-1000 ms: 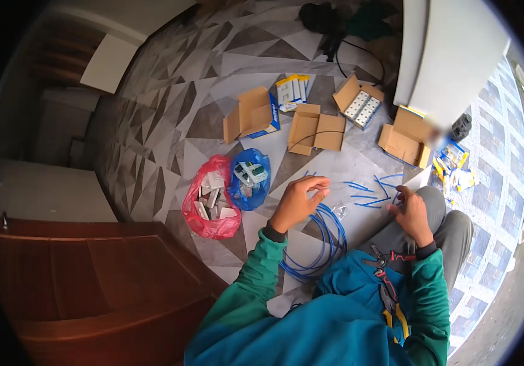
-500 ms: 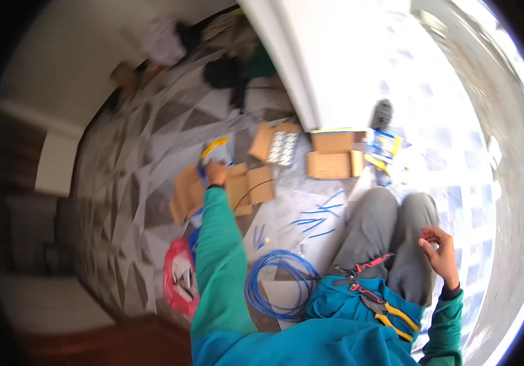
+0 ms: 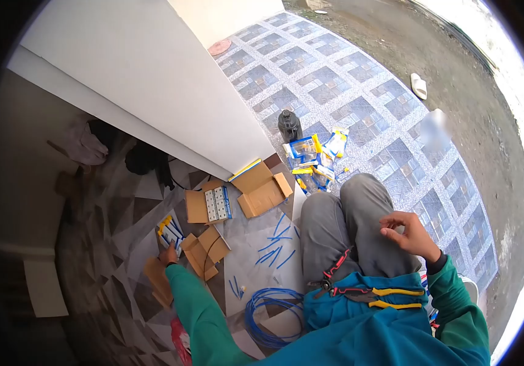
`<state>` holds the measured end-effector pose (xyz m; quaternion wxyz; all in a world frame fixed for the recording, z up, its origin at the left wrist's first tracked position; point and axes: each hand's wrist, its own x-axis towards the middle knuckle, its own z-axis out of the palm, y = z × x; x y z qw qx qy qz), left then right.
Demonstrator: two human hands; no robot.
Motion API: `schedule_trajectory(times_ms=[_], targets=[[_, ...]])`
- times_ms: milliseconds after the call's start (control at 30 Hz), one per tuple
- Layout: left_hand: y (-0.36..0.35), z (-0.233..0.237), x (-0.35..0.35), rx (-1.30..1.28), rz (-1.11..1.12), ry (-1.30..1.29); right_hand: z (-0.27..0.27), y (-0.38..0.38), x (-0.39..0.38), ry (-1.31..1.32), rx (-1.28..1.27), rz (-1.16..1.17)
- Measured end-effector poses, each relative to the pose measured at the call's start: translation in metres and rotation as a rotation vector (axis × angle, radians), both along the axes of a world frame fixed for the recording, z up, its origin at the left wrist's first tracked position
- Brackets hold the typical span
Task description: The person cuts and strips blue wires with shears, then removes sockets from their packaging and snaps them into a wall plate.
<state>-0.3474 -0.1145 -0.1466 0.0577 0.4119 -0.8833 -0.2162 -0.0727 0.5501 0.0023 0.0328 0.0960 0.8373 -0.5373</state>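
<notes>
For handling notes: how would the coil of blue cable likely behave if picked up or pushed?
The coil of blue cable would probably sag and shift, since its loops lie loose. It may be springy, as the strands hold smooth curves. Rolling seems unlikely: it lies flat on the floor.

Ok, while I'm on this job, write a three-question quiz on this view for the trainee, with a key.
1. Multiple choice: what is the left hand closest to?
A) the white sandal
B) the packs with yellow tops
C) the right knee

2. True or false: the yellow-handled pliers are lying on the floor.

3. Which is nearer the person's body: the coil of blue cable or the short blue wires?

Key:
1: B.
2: False; the yellow-handled pliers rest on the blue cloth over the lap.
3: The coil of blue cable.
</notes>
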Motion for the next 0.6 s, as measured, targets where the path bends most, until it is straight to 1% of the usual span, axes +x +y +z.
schedule_trajectory(times_ms=[67, 133, 200, 233, 267, 300, 333, 367, 400, 433, 467, 500, 533, 567, 600], targets=[[-0.047, -0.04, -0.006, 0.569, 0.052, 0.031, 0.002, -0.011, -0.015, 0.066, -0.054, 0.093], [-0.038, -0.033, 0.009, 0.665, 0.027, 0.189, 0.009, -0.027, -0.028, 0.121, -0.046, 0.167], [-0.027, -0.03, 0.011, 0.553, -0.021, 0.223, 0.004, -0.037, -0.035, 0.173, -0.048, 0.223], [-0.023, -0.022, 0.028, 0.488, -0.036, 0.331, -0.001, -0.041, -0.037, 0.184, -0.068, 0.243], [-0.004, -0.01, 0.041, 0.432, -0.07, 0.432, 0.0, -0.049, -0.038, 0.216, -0.125, 0.267], [0.043, 0.026, 0.061, 0.408, -0.109, 0.515, 0.002, -0.062, -0.043, 0.247, -0.182, 0.287], [0.098, 0.058, 0.087, 0.385, -0.146, 0.592, 0.002, -0.074, -0.046, 0.217, -0.193, 0.332], [0.135, 0.063, 0.107, 0.479, -0.271, 0.6, 0.001, -0.087, -0.048, 0.181, -0.208, 0.385], [0.171, 0.067, 0.133, 0.569, -0.378, 0.613, -0.004, -0.106, -0.048, 0.271, -0.188, 0.349], [0.228, 0.084, 0.165, 0.78, -0.577, 0.63, -0.011, -0.121, -0.047, 0.359, -0.172, 0.336], [0.272, 0.081, 0.193, 0.821, -0.636, 0.564, -0.017, -0.126, -0.051, 0.339, -0.173, 0.359], [0.34, 0.084, 0.236, 0.644, -0.86, 0.419, -0.025, -0.144, -0.048, 0.31, -0.319, 0.279], [0.369, 0.108, 0.249, 0.697, -0.9, 0.258, -0.033, -0.157, -0.047, 0.285, -0.463, 0.16], [0.38, 0.099, 0.257, 0.664, -1.001, 0.305, -0.017, -0.146, -0.045, 0.006, -0.522, 0.145], [0.387, 0.104, 0.255, 1.061, -0.939, 0.292, -0.013, -0.136, -0.046, -0.005, -0.403, 0.138]])
